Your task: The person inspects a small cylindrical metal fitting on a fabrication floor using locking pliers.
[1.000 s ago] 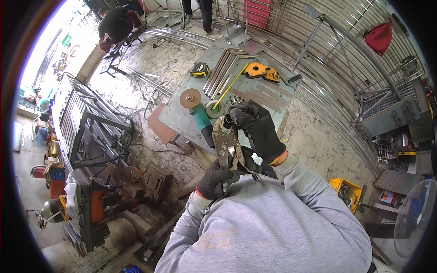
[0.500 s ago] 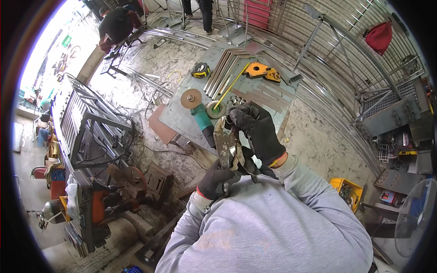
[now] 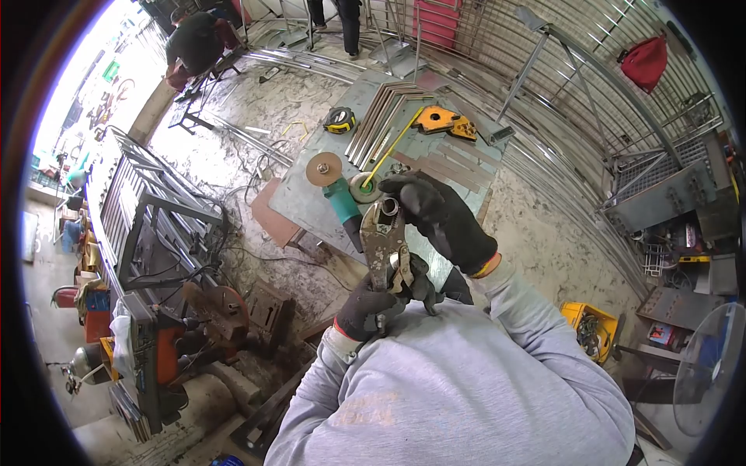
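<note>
My left hand [image 3: 371, 309], in a black glove, is closed around the handles of worn metal locking pliers [image 3: 382, 241], held upright in front of my chest. A small metal ring-like piece [image 3: 389, 207] sits at the jaws. My right hand [image 3: 439, 213], also gloved, is beside the jaws with its fingers curled; whether a small part is between them cannot be made out. Beyond the hands, a teal angle grinder [image 3: 342, 200] with a brown disc lies on the metal table [image 3: 299, 194], next to a round disc [image 3: 364, 187] with a green centre.
The table also bears a tape measure [image 3: 339, 119], angled metal strips [image 3: 381, 116], and orange magnetic holders [image 3: 437, 119]. A yellow crate [image 3: 590, 332] is at the right, a cut-off machine [image 3: 225, 312] at the left. One person [image 3: 198, 46] crouches far left; another's legs [image 3: 349, 27] show at the top.
My right hand has shifted slightly away from the plier jaws, leaving the small ring-like piece more visible. The left hand still grips the pliers.
</note>
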Motion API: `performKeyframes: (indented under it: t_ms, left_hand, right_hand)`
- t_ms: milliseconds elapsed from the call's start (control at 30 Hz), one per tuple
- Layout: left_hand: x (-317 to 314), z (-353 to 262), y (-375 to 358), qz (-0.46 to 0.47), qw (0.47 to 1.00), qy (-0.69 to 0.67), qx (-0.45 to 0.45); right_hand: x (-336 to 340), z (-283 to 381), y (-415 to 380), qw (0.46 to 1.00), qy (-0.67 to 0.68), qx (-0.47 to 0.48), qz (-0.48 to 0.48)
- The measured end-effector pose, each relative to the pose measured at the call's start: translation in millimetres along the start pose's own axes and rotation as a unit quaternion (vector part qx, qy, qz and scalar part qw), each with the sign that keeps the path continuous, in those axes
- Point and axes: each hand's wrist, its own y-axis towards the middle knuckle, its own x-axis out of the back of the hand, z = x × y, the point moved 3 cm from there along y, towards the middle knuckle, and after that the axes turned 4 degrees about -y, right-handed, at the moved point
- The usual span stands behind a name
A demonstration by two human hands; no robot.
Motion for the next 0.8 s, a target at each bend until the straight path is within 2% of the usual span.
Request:
performKeyframes:
  t_ms: [67, 100, 167, 267, 333, 567, 700, 800]
  left_hand:
    - [0.1, 0.1, -0.3, -0.005, 1.0, 0.02, 0.01]
    - [-3.0, -0.5, -0.5, 0.004, 1.0, -0.002, 0.008]
    - [-6.1, -0.7, -0.7, 0.013, 1.0, -0.024, 0.005]
    - [-3.4, 1.0, 0.0, 0.01, 0.999, -0.035, 0.009]
    - [1.7, 3.4, 2.8, 0.034, 0.999, -0.035, -0.001]
    - [2.4, 1.9, -3.3, 0.003, 0.999, -0.025, 0.028]
    - [9.2, 6.3, -4.5, 0.01, 1.0, -0.006, 0.026]
    - [9.2, 7.0, -4.5, 0.011, 0.999, -0.008, 0.03]
  right_hand:
    - [-4.6, 7.3, 0.4, 0.983, -0.181, 0.003, -0.039]
    - [-2.7, 7.1, 0.9, 0.983, -0.181, 0.003, -0.04]
    - [2.0, 8.2, 2.4, 0.964, -0.263, 0.033, -0.035]
    - [-5.5, 9.8, -0.2, 0.967, -0.242, 0.036, -0.075]
    - [-5.9, 11.8, -1.3, 0.96, -0.269, 0.043, -0.071]
    - [-7.3, 11.7, -2.3, 0.946, -0.308, 0.076, -0.065]
    - [-10.2, 16.8, -4.4, 0.934, -0.345, 0.056, -0.067]
    - [-8.2, 13.8, -5.0, 0.928, -0.356, 0.09, -0.064]
